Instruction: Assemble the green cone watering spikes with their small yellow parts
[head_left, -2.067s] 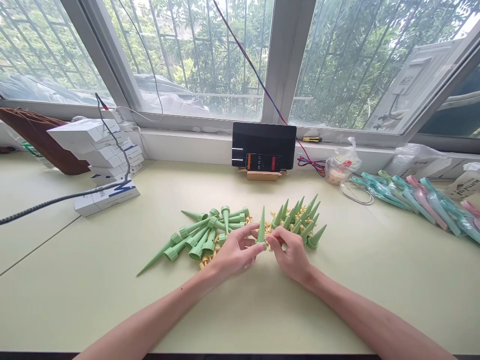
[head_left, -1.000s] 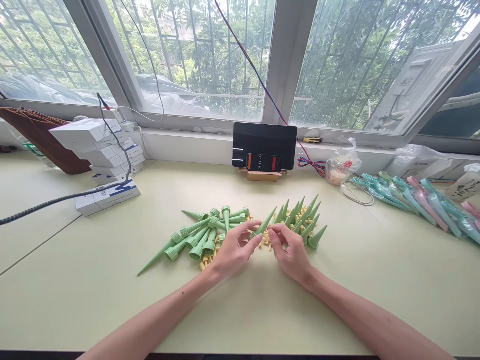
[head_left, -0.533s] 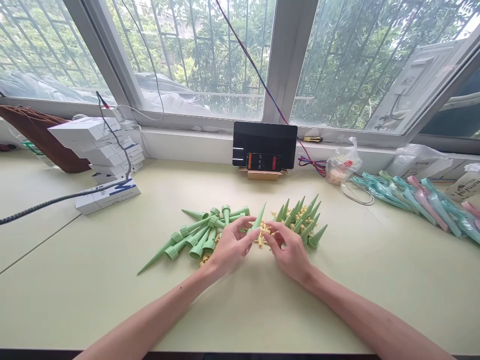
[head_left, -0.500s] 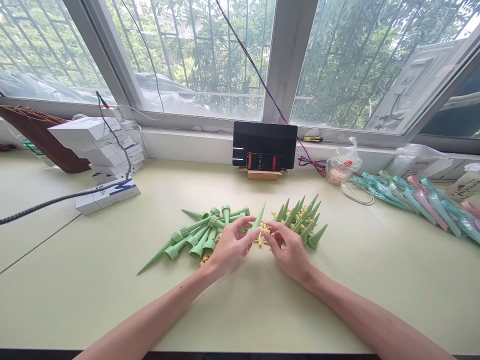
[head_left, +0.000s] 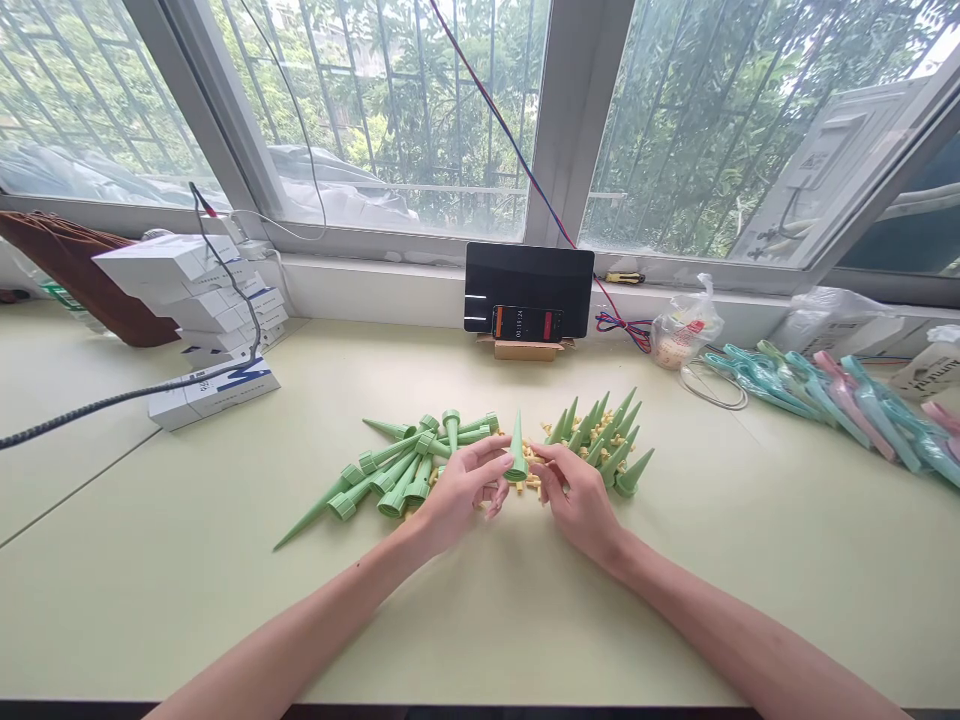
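My left hand (head_left: 459, 492) pinches a green plant watering spike (head_left: 517, 450) by its wide collar, with the point upward and the open end tilted toward me. Close on its right, my right hand (head_left: 579, 498) has thumb and fingertips together; whatever they hold is too small to make out. Behind and between the hands lie small yellow valve-like pieces (head_left: 534, 482). To the left is a loose heap of green spikes (head_left: 394, 475), several with hollow ends toward me. On the right, more green spikes (head_left: 616, 462) stand point up, with yellow pieces among them.
A phone showing a timer (head_left: 523, 323) leans on a black tablet (head_left: 540, 280) at the back. White boxes (head_left: 214, 390) are stacked at the left, crossed by a dark cable. Bagged teal and pink items (head_left: 847, 400) and a tied plastic bag (head_left: 686, 325) lie at the right.
The spike in my left hand has turned from leaning right to nearly upright, its open end now showing toward me. My right hand stays almost in place beside it.
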